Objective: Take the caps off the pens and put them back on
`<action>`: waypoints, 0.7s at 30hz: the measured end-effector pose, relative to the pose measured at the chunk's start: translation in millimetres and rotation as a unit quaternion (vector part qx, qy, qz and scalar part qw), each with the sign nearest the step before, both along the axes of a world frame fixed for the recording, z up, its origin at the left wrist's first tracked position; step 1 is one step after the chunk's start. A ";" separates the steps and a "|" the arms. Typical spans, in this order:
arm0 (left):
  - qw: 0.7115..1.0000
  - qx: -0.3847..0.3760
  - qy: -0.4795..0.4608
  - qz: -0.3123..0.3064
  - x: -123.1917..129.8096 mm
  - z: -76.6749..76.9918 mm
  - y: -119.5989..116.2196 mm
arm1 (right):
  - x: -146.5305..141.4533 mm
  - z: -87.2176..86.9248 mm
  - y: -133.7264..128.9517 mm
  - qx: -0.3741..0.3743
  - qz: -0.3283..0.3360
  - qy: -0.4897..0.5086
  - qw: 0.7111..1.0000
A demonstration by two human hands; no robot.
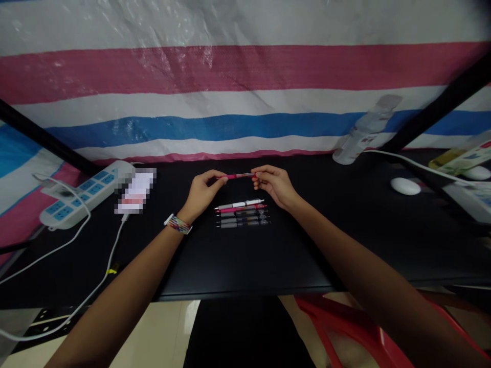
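A red pen is held level above the black table, one end in each hand. My left hand, with a patterned band on its wrist, pinches the left end. The right end is between the thumb and fingers of my right hand. Just below, several pens lie side by side on the table, tips to the left: a white one at the top, a red one beneath it, then dark grey ones.
At the left lie a white power strip and a blurred phone with cables. A clear bottle and a white mouse stand to the right. A red stool is below the table edge.
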State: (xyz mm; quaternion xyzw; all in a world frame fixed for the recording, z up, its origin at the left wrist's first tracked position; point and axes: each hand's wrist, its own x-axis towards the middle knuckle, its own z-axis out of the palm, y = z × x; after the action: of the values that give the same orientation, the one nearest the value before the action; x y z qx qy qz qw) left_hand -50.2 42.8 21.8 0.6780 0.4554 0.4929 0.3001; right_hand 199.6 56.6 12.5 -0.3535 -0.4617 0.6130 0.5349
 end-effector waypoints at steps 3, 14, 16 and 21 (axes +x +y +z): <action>1.000 0.024 -0.003 0.004 -0.8 -1.0 0.5 | 0.0 -0.7 0.6 -0.008 -0.004 0.000 1.000; 0.998 0.016 -0.068 0.008 2.7 -1.0 1.8 | 1.8 20.1 -6.4 -0.142 0.087 0.160 0.973; 0.997 0.014 -0.074 0.012 2.9 -0.3 1.7 | 2.3 22.8 -6.7 -0.169 0.093 0.199 0.961; 0.997 -0.002 -0.078 0.006 3.3 3.2 -0.8 | 1.5 20.6 -4.9 -0.180 0.085 0.237 0.951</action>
State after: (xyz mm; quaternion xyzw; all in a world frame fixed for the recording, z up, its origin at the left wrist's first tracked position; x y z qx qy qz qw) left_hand -46.9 42.0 25.0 0.6340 0.4355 0.5452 0.3334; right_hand 201.1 51.8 33.1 -0.2482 -0.2322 0.7952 0.5022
